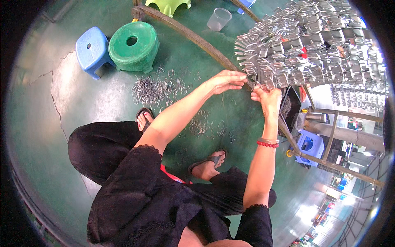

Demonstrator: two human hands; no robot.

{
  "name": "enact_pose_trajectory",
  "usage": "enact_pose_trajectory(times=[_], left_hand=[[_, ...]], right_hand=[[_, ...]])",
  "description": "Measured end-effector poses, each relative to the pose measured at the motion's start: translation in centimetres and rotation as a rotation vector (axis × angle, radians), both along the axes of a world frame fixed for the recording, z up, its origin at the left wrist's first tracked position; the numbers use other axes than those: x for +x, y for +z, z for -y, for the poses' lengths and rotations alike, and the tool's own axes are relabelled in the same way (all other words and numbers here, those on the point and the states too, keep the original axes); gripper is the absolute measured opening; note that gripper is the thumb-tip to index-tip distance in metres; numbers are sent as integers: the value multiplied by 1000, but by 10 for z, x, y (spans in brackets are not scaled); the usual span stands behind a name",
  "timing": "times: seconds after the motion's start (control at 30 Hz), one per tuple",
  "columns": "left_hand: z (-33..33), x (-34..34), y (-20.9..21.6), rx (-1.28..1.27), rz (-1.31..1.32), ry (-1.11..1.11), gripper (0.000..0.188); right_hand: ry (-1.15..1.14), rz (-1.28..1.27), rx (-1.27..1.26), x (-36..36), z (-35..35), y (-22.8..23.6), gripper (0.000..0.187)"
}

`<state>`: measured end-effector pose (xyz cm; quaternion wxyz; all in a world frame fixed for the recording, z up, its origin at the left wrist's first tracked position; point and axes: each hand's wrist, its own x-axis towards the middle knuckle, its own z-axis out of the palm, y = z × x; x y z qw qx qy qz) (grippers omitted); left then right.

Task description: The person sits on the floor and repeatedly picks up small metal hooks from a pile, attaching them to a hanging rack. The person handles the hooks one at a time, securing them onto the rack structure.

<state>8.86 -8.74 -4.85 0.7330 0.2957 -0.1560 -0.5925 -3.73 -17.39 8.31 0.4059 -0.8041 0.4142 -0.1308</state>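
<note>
Rows of shiny flat metal pieces (312, 45) hang in a dense mass at the upper right. My right hand (268, 101) is at their lower left edge, its fingers curled in a pinch against the lowest pieces; what lies between the fingertips is too small to make out. Just left of it, my left hand (228, 82) reaches toward the same edge with fingers stretched out, and nothing shows in it. A heap of small bent wire rings (150, 90) lies on the green floor below my left forearm, with more loose rings (201, 125) scattered nearer my feet.
A wooden bar (193, 37) of the rack runs diagonally behind my hands. Green (133, 51) and blue (88, 49) stools stand at the upper left, and a clear plastic cup (219, 19) beyond the bar. Another blue stool (310, 144) and a dark bin (291, 107) are at right.
</note>
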Motion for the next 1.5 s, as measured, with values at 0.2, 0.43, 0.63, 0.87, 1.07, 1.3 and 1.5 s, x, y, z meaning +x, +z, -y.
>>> enact_pose_trajectory(times=[0.2,0.43,0.63,0.87,1.07,1.3,1.5], left_hand=[[29,13,2,-37,-70,51,25],[40,11,3,51,34,-17,22],[35,10,12,133,78,-20,22],[29,2,21,217,117,-37,19],[28,1,23,228,89,9,16],[29,2,23,244,73,-26,17],[28,1,18,177,17,-44,19]], right_hand=[[-123,128,-100,12,0,-17,18],[-96,77,-65,15,6,-15,14],[-136,97,8,14,4,-21,13],[-130,141,39,3,9,-30,13],[-105,102,2,0,4,-25,15],[-106,65,30,0,-2,-19,14],[-92,36,-39,-5,-11,-13,19]])
